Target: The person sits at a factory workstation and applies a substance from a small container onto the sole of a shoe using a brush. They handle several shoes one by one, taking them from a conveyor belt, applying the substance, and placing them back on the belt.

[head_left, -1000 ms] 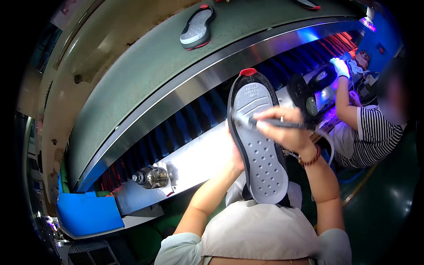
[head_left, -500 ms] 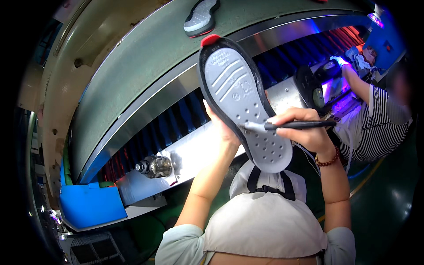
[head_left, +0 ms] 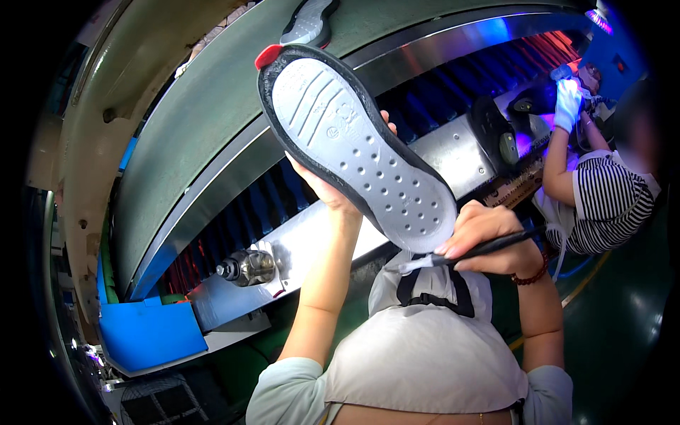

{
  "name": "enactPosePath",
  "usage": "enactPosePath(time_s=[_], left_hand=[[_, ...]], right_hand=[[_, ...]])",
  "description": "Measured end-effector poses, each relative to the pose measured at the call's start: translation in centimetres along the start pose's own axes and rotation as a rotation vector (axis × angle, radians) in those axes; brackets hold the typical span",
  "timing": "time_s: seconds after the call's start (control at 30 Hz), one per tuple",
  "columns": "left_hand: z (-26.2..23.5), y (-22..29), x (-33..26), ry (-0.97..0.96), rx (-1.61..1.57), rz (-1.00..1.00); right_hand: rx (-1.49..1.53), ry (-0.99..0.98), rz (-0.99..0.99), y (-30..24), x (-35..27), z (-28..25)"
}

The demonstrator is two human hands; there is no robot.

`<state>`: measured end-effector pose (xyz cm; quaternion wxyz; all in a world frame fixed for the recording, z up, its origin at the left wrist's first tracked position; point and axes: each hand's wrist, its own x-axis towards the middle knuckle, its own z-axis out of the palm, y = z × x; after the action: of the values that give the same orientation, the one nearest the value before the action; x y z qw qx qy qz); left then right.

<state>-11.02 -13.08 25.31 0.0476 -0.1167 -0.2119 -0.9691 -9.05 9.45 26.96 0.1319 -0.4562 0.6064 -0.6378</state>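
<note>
Your brush (head_left: 489, 246), held in your right grip (head_left: 499, 223), is lower than before, by the near end of the grey sole (head_left: 361, 166), which your left grip (head_left: 326, 190) holds up and could drop if you squeeze too softly.

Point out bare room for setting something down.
Bare: the green surface left of the shoe sole, beyond the steel rail; the metal ledge between capped bottle and left forearm. Crowded: the ledge's right, with dark footwear and a co-worker's gloved hand.

Left hand (head_left: 328, 190) farther forward, in wide grip; right hand (head_left: 489, 237) in close pinch
</note>
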Motion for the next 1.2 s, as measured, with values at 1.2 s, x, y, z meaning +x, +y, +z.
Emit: enactPosePath(time_s=[1.2], left_hand=[[0.1, 0.6, 1.2, -0.056, 0.116, -0.015]], right_hand=[[0.171, -0.015, 0.158, 1.6, -0.6, -2.0]])
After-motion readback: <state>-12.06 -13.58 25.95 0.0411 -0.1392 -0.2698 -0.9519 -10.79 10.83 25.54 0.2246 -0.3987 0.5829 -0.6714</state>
